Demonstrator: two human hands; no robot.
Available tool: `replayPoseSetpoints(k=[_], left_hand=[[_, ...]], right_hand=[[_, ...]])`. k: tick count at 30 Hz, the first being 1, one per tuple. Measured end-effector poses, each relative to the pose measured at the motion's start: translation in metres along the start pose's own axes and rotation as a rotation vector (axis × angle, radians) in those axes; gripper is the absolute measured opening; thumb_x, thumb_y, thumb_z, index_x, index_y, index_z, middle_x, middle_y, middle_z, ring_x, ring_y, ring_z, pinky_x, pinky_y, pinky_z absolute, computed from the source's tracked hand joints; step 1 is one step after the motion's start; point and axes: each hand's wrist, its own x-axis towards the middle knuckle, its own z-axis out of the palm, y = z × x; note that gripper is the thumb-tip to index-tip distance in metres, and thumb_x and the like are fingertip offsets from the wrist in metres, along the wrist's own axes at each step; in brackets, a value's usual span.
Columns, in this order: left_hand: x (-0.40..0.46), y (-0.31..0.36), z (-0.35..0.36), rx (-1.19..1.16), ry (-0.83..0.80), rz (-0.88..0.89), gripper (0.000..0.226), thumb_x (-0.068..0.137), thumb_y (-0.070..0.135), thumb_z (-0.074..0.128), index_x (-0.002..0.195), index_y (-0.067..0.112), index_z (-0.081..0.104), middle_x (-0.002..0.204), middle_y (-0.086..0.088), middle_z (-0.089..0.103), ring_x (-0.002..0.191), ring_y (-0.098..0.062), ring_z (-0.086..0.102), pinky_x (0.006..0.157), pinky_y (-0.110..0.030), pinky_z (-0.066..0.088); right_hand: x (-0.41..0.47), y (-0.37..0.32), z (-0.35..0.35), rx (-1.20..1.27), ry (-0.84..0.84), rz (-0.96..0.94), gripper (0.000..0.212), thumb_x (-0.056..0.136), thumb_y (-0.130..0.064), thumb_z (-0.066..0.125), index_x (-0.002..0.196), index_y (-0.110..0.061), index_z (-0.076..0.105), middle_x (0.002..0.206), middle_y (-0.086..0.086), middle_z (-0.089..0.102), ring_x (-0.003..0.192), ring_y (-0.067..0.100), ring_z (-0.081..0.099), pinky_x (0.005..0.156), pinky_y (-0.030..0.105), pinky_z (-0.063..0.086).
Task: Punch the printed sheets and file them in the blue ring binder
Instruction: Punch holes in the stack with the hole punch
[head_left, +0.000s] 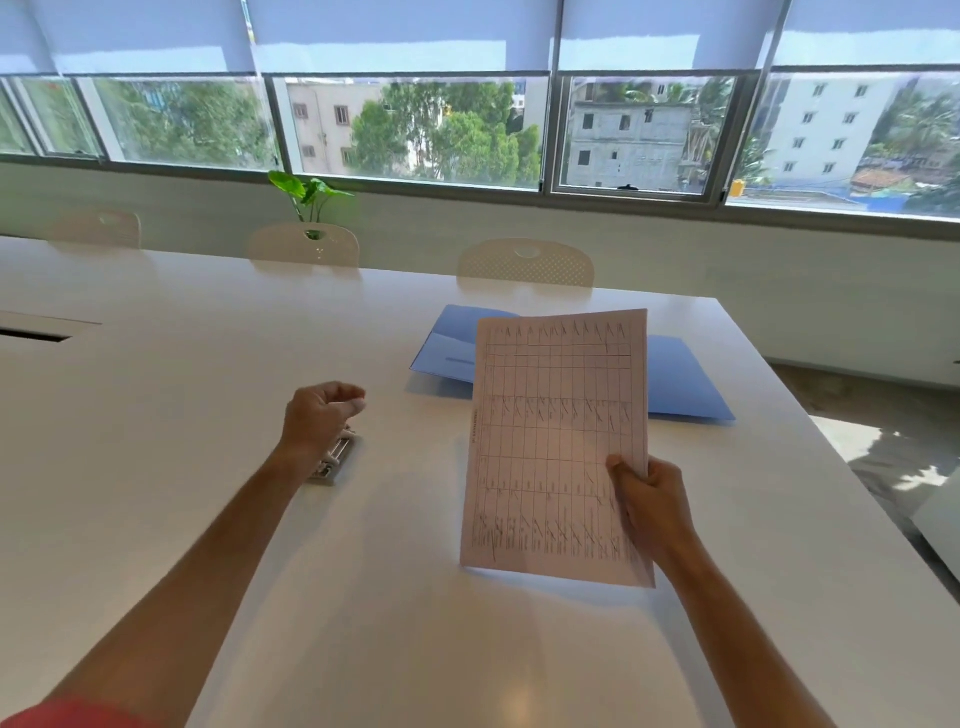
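Head view shows the right hand (652, 506) holding the printed sheets (558, 441) up above the white counter (208, 364), its grip pinching their right edge with the thumb on the printed face and the fingers behind. Past the sheets, the blue ring binder (685, 379) lies open and flat on the counter. Over to the left, the left hand (319, 418) hovers with its grip loosely curled and holding nothing, just above the metal hole punch (335, 460) standing on the counter.
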Motion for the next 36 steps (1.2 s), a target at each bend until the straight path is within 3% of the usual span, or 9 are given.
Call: replayPoseSetpoints(k=[2, 6, 9, 12, 15, 17, 26, 33, 36], left_hand=[[0.002, -0.010, -0.006, 0.169, 0.063, 0.026, 0.016, 0.078, 0.008, 0.073, 0.088, 0.020, 0.072, 0.092, -0.005, 0.072, 0.068, -0.005, 0.065, 0.059, -0.012, 0.049], [0.005, -0.029, -0.015, 0.438, 0.115, 0.048, 0.030, 0.077, 0.016, 0.073, 0.106, 0.011, 0.071, 0.106, -0.006, 0.072, 0.098, -0.024, 0.067, 0.089, -0.030, 0.046], [0.007, -0.040, -0.021, 0.548, 0.098, -0.070, 0.045, 0.076, 0.036, 0.074, 0.113, 0.011, 0.067, 0.116, -0.009, 0.069, 0.109, -0.028, 0.062, 0.090, -0.034, 0.045], [0.007, -0.043, -0.024, 0.624, 0.048, -0.199, 0.044, 0.074, 0.048, 0.069, 0.097, 0.011, 0.070, 0.103, -0.013, 0.070, 0.097, -0.030, 0.064, 0.076, -0.032, 0.046], [0.007, -0.045, -0.027, 0.609, 0.011, -0.286, 0.032, 0.071, 0.044, 0.073, 0.067, 0.013, 0.064, 0.083, -0.010, 0.069, 0.080, -0.026, 0.063, 0.061, -0.028, 0.040], [0.009, -0.046, -0.027, 0.602, 0.005, -0.313, 0.034, 0.069, 0.042, 0.076, 0.062, 0.014, 0.058, 0.078, -0.010, 0.066, 0.075, -0.025, 0.061, 0.057, -0.028, 0.037], [0.018, -0.043, -0.021, 0.451, 0.003, -0.390, 0.033, 0.066, 0.025, 0.080, 0.057, 0.011, 0.052, 0.067, -0.009, 0.059, 0.068, -0.025, 0.057, 0.056, -0.028, 0.042], [0.025, -0.057, -0.015, 0.153, 0.024, -0.468, 0.030, 0.057, 0.007, 0.083, 0.058, 0.011, 0.054, 0.070, -0.015, 0.064, 0.061, -0.024, 0.059, 0.063, -0.034, 0.049], [0.016, -0.047, -0.002, 0.012, 0.019, -0.479, 0.028, 0.062, 0.003, 0.082, 0.068, 0.010, 0.056, 0.071, -0.016, 0.063, 0.057, -0.023, 0.057, 0.063, -0.035, 0.050]], right_hand=[[0.002, 0.002, 0.004, -0.021, -0.009, -0.005, 0.025, 0.098, -0.018, 0.051, 0.081, -0.012, 0.069, 0.073, 0.006, 0.074, 0.064, 0.025, 0.073, 0.061, 0.040, 0.060], [0.007, 0.006, 0.009, -0.048, -0.030, 0.001, 0.025, 0.098, -0.021, 0.050, 0.085, -0.010, 0.068, 0.077, 0.009, 0.074, 0.065, 0.025, 0.073, 0.061, 0.039, 0.060], [0.008, 0.007, 0.014, -0.064, -0.041, 0.008, 0.024, 0.099, -0.022, 0.050, 0.087, -0.011, 0.068, 0.077, 0.008, 0.074, 0.064, 0.023, 0.073, 0.058, 0.035, 0.059], [0.009, 0.008, 0.020, -0.068, -0.043, 0.021, 0.023, 0.099, -0.022, 0.050, 0.087, -0.012, 0.068, 0.077, 0.006, 0.074, 0.064, 0.023, 0.073, 0.055, 0.031, 0.057], [0.009, 0.008, 0.024, -0.062, -0.048, 0.024, 0.022, 0.098, -0.021, 0.051, 0.087, -0.012, 0.068, 0.078, 0.006, 0.074, 0.066, 0.024, 0.073, 0.058, 0.034, 0.058], [0.008, 0.008, 0.025, -0.042, -0.054, 0.023, 0.022, 0.098, -0.020, 0.051, 0.085, -0.014, 0.068, 0.076, 0.005, 0.074, 0.065, 0.024, 0.073, 0.059, 0.036, 0.058], [0.007, 0.013, 0.024, 0.000, -0.034, 0.059, 0.020, 0.098, -0.019, 0.052, 0.087, -0.014, 0.068, 0.082, 0.007, 0.075, 0.069, 0.026, 0.073, 0.064, 0.040, 0.060], [0.005, 0.010, 0.017, 0.039, -0.029, 0.062, 0.021, 0.098, -0.018, 0.051, 0.089, -0.010, 0.068, 0.077, 0.008, 0.074, 0.065, 0.022, 0.073, 0.054, 0.030, 0.057], [0.005, 0.011, 0.013, 0.074, -0.015, 0.074, 0.021, 0.098, -0.016, 0.051, 0.089, -0.009, 0.068, 0.076, 0.008, 0.074, 0.065, 0.023, 0.074, 0.052, 0.027, 0.056]])
